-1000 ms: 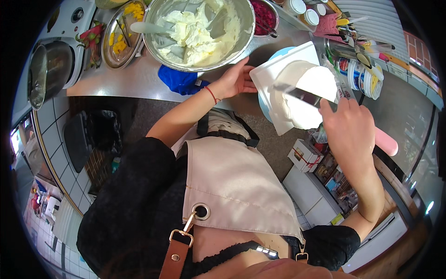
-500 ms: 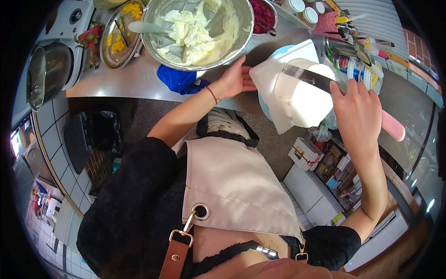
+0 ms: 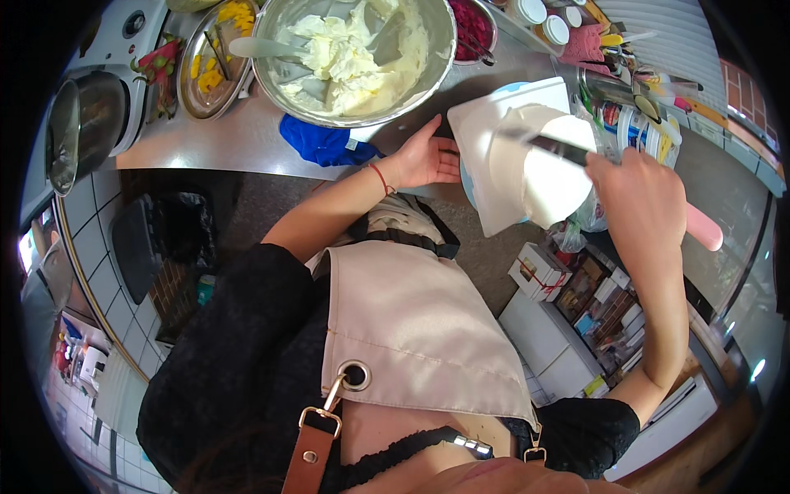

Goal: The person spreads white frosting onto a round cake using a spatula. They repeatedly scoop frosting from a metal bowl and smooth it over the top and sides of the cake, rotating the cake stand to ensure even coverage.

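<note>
A round cake (image 3: 547, 177) coated in white cream sits on a white square board (image 3: 481, 136) atop a blue turntable at the counter's edge. My right hand (image 3: 646, 202) grips a long palette knife (image 3: 547, 146) with a pink handle (image 3: 704, 226); its blade lies across the cake's top. My left hand (image 3: 428, 156) rests with fingers spread against the board's left edge. A big steel bowl (image 3: 354, 53) of white cream with a spatula (image 3: 263, 48) in it stands behind my left hand.
A blue cloth (image 3: 325, 142) lies on the steel counter (image 3: 206, 136). A tray of cut fruit (image 3: 210, 62), a bowl of red fruit (image 3: 473, 25), jars and tools line the back. A pot (image 3: 82, 123) stands far left. Boxes (image 3: 547, 272) sit on the floor.
My right hand has drawn the knife further left and up over the cake's top. My left hand has stayed at the board's edge.
</note>
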Demonstrator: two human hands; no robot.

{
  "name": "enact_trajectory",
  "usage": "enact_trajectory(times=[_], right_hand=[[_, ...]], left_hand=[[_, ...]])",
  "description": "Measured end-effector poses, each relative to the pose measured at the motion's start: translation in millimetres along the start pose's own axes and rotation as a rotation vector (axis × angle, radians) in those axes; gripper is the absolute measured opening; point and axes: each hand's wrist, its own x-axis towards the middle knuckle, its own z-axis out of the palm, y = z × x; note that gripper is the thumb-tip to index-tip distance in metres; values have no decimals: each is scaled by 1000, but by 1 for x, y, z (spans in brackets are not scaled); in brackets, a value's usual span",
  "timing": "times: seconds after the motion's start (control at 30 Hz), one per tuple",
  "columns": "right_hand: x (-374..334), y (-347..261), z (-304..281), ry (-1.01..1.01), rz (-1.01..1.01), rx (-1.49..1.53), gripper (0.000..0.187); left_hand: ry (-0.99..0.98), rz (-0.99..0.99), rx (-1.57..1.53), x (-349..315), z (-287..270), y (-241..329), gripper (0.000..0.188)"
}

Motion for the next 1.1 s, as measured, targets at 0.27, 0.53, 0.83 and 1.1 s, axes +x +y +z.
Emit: enact_trajectory(times=[0.27,0.53,0.83,1.1], right_hand=[[1,-5,-1,-4,-30,-55,5],[3,4,4,8,-1,-15,4],[-5,-10,-2,-60,-28,-43,7],[-11,-17,-2,-64,-33,11,5]], left_hand=[[-40,0,9,-6,7,-10,93],[42,-14,118,-7,12,-7,94],[78,64,212,12,6,27,102],[-23,202,-26,22,30,44,89]])
